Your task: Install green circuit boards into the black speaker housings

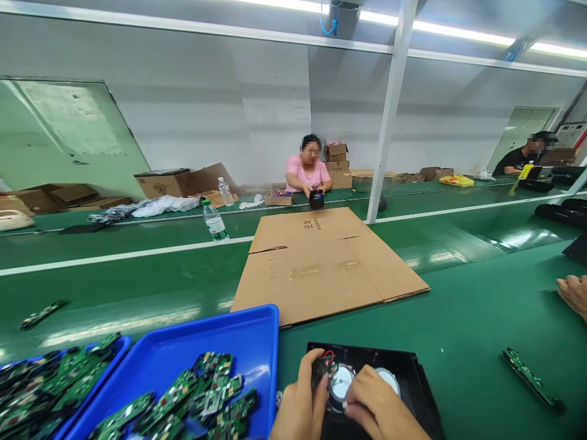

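A black speaker panel lies on the green table at the bottom centre, with two round silver speaker backs set in it. My left hand rests on the panel's left part, fingers by a small circuit board with red wires. My right hand presses down on the panel between the two speakers, covering part of them. Just left of my hands stands a blue tray holding several green circuit boards.
A second blue tray of boards sits at the bottom left. Flattened cardboard lies ahead. Loose boards lie at the left and right. Another person's hand rests at the right edge. A water bottle stands beyond; a person in pink works opposite.
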The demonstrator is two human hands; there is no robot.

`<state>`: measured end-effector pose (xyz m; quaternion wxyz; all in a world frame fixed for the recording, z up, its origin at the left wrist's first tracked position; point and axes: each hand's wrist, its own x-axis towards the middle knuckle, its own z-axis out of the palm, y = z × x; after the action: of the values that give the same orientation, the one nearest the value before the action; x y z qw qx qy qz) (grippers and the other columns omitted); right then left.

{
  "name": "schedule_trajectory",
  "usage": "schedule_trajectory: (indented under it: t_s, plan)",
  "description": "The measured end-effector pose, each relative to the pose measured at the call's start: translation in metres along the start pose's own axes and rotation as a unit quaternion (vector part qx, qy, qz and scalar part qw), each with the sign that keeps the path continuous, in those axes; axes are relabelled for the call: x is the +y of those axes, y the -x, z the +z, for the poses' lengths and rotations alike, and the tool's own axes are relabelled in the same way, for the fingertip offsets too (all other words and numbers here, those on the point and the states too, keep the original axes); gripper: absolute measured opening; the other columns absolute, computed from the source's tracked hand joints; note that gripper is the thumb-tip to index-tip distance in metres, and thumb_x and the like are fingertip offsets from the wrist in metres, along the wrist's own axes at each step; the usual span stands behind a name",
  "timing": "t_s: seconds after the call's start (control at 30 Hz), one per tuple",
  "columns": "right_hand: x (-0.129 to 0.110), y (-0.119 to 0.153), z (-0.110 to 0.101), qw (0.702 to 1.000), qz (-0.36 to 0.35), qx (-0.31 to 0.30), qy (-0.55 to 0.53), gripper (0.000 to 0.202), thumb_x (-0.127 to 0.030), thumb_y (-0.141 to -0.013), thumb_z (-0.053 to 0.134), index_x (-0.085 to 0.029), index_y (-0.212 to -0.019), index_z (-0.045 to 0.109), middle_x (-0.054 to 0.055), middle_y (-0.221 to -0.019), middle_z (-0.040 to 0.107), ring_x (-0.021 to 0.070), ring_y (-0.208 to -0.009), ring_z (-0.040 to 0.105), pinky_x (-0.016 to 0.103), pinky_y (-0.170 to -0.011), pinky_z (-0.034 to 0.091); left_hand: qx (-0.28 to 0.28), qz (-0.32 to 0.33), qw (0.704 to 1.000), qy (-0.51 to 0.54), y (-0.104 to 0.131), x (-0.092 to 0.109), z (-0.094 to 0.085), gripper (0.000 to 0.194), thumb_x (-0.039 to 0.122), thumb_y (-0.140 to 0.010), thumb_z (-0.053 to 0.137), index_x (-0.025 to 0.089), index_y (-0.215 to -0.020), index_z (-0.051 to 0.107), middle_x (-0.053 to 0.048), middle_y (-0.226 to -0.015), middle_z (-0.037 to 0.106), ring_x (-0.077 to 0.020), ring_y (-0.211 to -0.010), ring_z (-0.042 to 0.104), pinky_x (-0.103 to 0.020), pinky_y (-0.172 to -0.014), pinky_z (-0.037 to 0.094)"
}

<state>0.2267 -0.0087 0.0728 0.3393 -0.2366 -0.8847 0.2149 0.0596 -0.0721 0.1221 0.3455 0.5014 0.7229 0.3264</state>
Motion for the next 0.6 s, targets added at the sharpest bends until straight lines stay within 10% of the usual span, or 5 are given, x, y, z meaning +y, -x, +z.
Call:
schedule_trajectory:
  t_s: [0.6]
  plan:
    - [-0.0045,-0.0068,-0.0040,0.981,-0.073,0.110,0.142,0.029,-0.011,-0.095,0.038,-0.014,-0.068,0.047,0.001,-0.066,0.047,0.0138,-0.070,0.033,0.027,-0.063,0.019,-0.100,0.010,0.985,-0.143,0.0000,0.0042,-0.0041,0.066,0.030,-0.090,0.034,0.006,-0.150,0.023,-0.017,-0.083,0.075,-0.0293,-0.073,0.072,-0.031,-0.060,0.041]
